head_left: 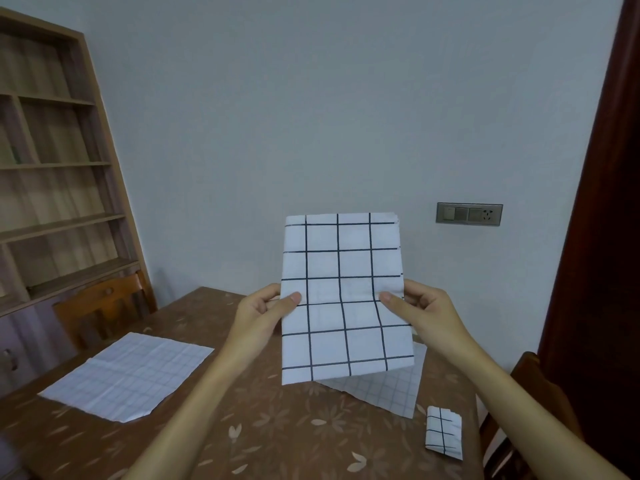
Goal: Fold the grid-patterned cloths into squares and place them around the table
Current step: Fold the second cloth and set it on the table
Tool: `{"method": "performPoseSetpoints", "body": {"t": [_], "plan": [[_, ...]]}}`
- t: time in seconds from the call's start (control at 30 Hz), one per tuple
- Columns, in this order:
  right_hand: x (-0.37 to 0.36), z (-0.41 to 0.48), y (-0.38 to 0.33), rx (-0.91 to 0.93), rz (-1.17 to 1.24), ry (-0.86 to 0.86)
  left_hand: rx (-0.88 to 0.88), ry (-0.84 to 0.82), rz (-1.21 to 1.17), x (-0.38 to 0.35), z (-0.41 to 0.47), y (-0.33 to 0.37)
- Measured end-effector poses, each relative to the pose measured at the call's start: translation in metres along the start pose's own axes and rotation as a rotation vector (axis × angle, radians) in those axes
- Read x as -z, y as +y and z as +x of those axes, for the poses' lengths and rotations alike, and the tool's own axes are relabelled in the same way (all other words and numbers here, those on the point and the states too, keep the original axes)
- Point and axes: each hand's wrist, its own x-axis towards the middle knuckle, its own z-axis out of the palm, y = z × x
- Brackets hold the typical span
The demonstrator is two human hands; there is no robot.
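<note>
Small folded cloth (444, 433) already placed lower right on table (277, 441). Centre frame: left hand (261, 315) and right hand (420, 308) pinch side edges of half-folded cloth (346, 299), held upright above table. Mid-fold step; next likely needs top brought onto bottom, edges aligned. Unfolded cloth (128, 375) flat at left, another (394, 389) behind held one.

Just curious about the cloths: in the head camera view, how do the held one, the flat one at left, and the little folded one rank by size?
1. Held cloth, though nearness inflates it.
2. Flat cloth at left, close behind.
3. Small folded cloth.
</note>
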Motion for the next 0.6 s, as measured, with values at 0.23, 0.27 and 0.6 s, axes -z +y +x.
{"method": "performPoseSetpoints", "body": {"t": [0.23, 0.27, 0.6], "plan": [[0.001, 0.003, 0.009, -0.068, 0.081, -0.011, 0.054, -0.008, -0.086, 0.008, -0.002, 0.002], [0.001, 0.004, 0.01, -0.073, 0.087, 0.004, 0.063, 0.003, -0.094, 0.008, -0.003, 0.002], [0.004, 0.009, 0.011, -0.129, 0.26, 0.069, -0.051, 0.086, -0.053, 0.009, -0.004, 0.0]]}}
